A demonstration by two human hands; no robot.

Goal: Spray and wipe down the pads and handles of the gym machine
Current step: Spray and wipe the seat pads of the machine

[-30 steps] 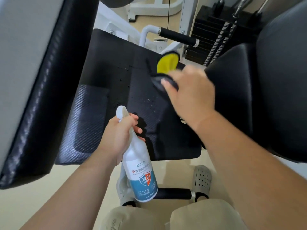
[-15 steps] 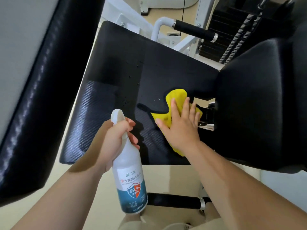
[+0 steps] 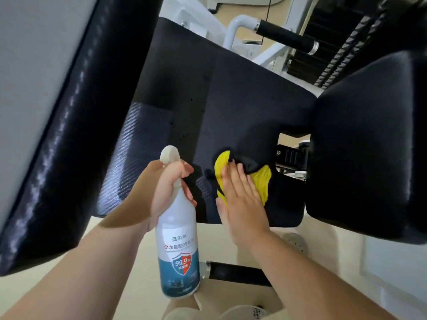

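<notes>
The black seat pad of the gym machine fills the middle of the view, with spray droplets on it. My right hand lies flat with straight fingers, pressing a yellow and black cloth onto the pad's near right part. My left hand grips the neck of a white spray bottle with a blue label, held upright just in front of the pad's near edge. A black-gripped handle sticks out at the far side, and another black handle runs low beneath the seat.
A large black pad stands at the right, close to my right hand. Another long padded edge slants along the left. The weight stack sits at the far right behind the white frame. Beige floor shows below.
My right hand has slid the cloth from the far part of the seat pad toward its near edge and a little left. The spray bottle has stayed in my left hand.
</notes>
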